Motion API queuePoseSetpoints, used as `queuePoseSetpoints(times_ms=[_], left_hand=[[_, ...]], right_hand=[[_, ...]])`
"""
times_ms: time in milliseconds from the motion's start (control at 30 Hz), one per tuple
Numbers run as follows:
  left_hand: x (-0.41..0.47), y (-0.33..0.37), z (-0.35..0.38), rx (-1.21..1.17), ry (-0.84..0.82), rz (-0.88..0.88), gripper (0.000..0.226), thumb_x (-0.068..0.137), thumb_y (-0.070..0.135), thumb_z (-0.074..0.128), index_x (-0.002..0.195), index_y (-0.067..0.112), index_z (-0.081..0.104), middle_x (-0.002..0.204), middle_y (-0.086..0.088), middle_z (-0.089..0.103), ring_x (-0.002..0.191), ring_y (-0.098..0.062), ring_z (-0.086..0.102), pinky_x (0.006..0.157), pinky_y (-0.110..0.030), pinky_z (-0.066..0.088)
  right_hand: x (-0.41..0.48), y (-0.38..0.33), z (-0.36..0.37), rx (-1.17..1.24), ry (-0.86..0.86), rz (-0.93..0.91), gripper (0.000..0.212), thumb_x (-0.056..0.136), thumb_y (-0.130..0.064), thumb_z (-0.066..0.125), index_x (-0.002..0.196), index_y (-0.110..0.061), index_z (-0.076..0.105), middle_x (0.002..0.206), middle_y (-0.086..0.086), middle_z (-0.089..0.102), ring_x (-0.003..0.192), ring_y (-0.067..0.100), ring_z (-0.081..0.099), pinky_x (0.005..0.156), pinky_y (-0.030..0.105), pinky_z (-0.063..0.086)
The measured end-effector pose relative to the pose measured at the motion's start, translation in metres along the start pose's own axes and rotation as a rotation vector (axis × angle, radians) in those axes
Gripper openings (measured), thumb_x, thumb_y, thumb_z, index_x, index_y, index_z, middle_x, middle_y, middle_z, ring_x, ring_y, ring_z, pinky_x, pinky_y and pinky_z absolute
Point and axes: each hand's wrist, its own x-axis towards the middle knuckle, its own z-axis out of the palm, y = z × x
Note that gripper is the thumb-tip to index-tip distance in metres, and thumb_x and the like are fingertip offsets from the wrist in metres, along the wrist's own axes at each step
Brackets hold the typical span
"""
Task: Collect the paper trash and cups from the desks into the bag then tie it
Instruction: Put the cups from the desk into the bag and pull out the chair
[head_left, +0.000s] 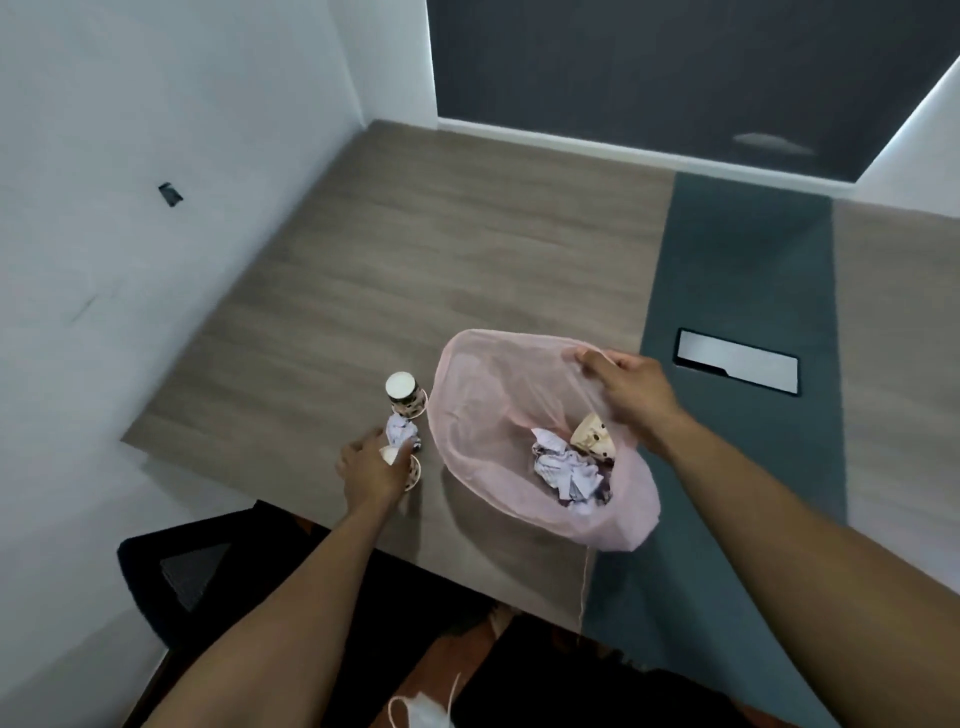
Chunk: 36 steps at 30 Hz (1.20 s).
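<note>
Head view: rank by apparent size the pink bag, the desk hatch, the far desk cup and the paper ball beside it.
1. bag
2. hatch
3. cup
4. paper ball, only slightly smaller than the cup; a close call.

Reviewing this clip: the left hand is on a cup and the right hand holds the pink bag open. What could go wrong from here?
1. The left hand grips the near paper cup right beside the crumpled paper ball and the upturned cup; lifting it could knock either one away.
2. Only the right hand holds the rim of the pink bag; the thin mouth may sag before the cup arrives.
</note>
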Motion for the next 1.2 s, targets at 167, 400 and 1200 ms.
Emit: queuePoseSetpoints(times_ms=[167,400,1200], left_hand=[[0.016,-0.04,0.015,0.069,-0.139,0.042,0.056,0.085,0.034,0.09,0.133,0.021,0.065,0.129,-0.022,0.055,0.121,-0.045,0.058,0.104,-0.044,0.049],[0.014,-0.015,-0.004,-0.023,-0.096,0.229,0.028,0.089,0.042,0.081,0.109,0.026,0.068,0.105,-0.004,0.072,0.099,-0.03,0.068,0.081,-0.038,0.049],[-0.065,0.182,0.056,0.274,-0.918,0.656,0.051,0.104,0.044,0.068,0.149,0.021,0.062,0.148,-0.005,0.068,0.133,-0.028,0.064,0.107,-0.037,0.049]], right_hand=[[0.0,0.006,0.005,0.03,0.042,0.037,0.026,0.096,-0.051,0.079,0.088,-0.027,0.086,0.086,0.004,0.079,0.077,0.02,0.051,0.066,0.032,0.04],[-0.002,0.012,0.007,0.057,0.064,0.034,0.019,0.097,-0.045,0.079,0.08,-0.048,0.086,0.096,-0.003,0.085,0.078,0.02,0.054,0.073,0.033,0.045],[-0.023,0.005,0.001,-0.047,-0.012,-0.044,0.06,0.097,-0.056,0.073,0.116,0.001,0.076,0.08,0.005,0.05,0.067,0.021,0.038,0.061,0.028,0.035]])
